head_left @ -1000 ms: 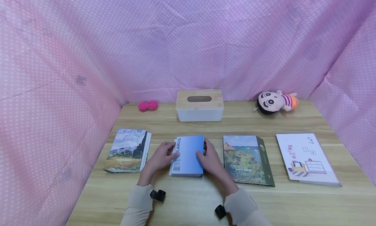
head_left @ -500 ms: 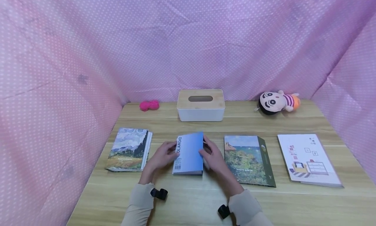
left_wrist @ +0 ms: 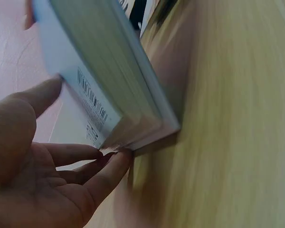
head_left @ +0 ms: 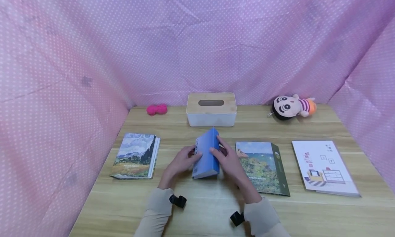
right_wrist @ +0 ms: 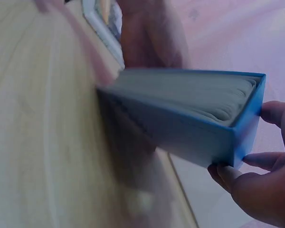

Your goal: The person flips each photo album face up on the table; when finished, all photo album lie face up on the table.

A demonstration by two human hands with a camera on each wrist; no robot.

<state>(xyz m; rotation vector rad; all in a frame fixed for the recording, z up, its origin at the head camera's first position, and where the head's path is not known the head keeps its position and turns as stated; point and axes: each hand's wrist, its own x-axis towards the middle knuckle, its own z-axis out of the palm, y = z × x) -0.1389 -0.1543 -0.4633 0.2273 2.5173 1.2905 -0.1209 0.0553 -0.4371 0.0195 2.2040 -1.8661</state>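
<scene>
A thick blue photo album (head_left: 206,154) marked with dark "POLAROID" lettering is tilted on the table, its spine side raised toward the right. My right hand (head_left: 229,160) grips the spine, the thumb on the front cover and fingers round the back, as the right wrist view of the album (right_wrist: 190,123) shows. At the opposite, lower edge my left hand (head_left: 182,160) holds the album between thumb and fingers. A barcode (left_wrist: 91,98) shows on the cover in the left wrist view, and the lower edge there rests on or close to the wood.
Left lies a landscape photo album (head_left: 134,156). Right are a green-spined photo album (head_left: 257,166) and a white album with furniture drawings (head_left: 324,166). Behind stand a tissue box (head_left: 211,119), a pink bow-shaped item (head_left: 156,109) and a plush doll (head_left: 291,107).
The blue album has gone from lying flat to tilted, its spine side lifted and now showing. Both hands have shifted slightly right with it.
</scene>
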